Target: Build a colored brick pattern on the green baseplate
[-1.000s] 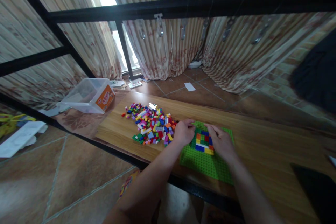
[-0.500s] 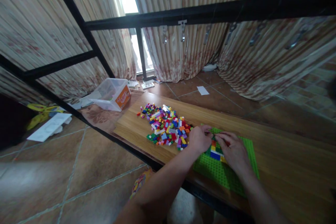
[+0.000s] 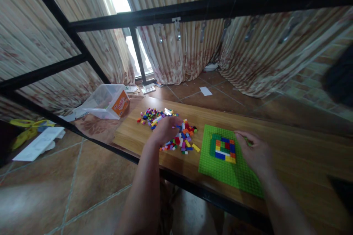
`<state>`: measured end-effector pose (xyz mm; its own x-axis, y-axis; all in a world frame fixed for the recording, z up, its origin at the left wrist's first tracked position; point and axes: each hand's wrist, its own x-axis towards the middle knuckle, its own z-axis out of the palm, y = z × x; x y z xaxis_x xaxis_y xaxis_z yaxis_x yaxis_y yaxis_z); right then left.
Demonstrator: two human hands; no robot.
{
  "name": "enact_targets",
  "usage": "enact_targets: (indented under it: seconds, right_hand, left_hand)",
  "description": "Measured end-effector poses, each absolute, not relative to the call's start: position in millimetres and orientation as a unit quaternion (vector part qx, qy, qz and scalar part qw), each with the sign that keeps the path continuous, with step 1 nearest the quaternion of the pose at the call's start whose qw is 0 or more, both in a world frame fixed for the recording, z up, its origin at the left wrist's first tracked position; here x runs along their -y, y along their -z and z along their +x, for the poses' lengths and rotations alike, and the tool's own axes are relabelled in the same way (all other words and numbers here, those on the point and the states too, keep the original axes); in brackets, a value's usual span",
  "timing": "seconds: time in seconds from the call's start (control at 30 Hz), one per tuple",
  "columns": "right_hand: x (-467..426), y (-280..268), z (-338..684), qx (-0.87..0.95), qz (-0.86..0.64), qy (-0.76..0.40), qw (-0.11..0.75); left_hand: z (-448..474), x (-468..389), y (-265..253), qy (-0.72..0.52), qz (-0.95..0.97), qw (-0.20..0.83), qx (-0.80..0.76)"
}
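My left hand point(image 3: 167, 130) reaches over the pile of loose toy bricks point(image 3: 183, 141), its fingers curved down and apart. Its thumb and fingertips are partly hidden, and no brick shows held in it. My right hand point(image 3: 255, 150) is at the right side of the green studded baseplate point(image 3: 206, 161), thumb and fingers bent together. A bit of green shows between them, but I cannot tell whether it is a brick or the plate behind. Left of that hand, a square pattern of bricks point(image 3: 226, 150) in blue, orange, red, white, yellow and green sits on the baseplate.
Everything lies on a long wooden tabletop point(image 3: 298, 161) with a black metal frame point(image 3: 182, 181). A clear plastic tub point(image 3: 104, 99) with an orange label stands beyond its left end. A black rail point(image 3: 193, 11) with metal hooks crosses in front of curtains point(image 3: 187, 51).
My left hand has left the baseplate and moved left to the brick pile. My right hand has drawn back to the plate's right side, uncovering the brick pattern. The view has shifted slightly.
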<state>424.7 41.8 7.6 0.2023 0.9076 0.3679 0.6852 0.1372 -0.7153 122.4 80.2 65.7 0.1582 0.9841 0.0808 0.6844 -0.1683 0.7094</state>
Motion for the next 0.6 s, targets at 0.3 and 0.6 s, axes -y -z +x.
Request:
enact_targets:
  seconds: [0.3, 0.6]
  right_hand:
    - [-39.9, -5.6, 430.9, 0.61, -0.655, -0.125, 0.428]
    - [-38.5, -8.8, 428.0, 0.611, -0.649, -0.143, 0.431]
  left_hand:
    - [93.3, -69.5, -63.2, -0.121, 0.762, 0.161, -0.615]
    - [105.9, -73.1, -50.7, -0.133, 0.753, 0.118, -0.633]
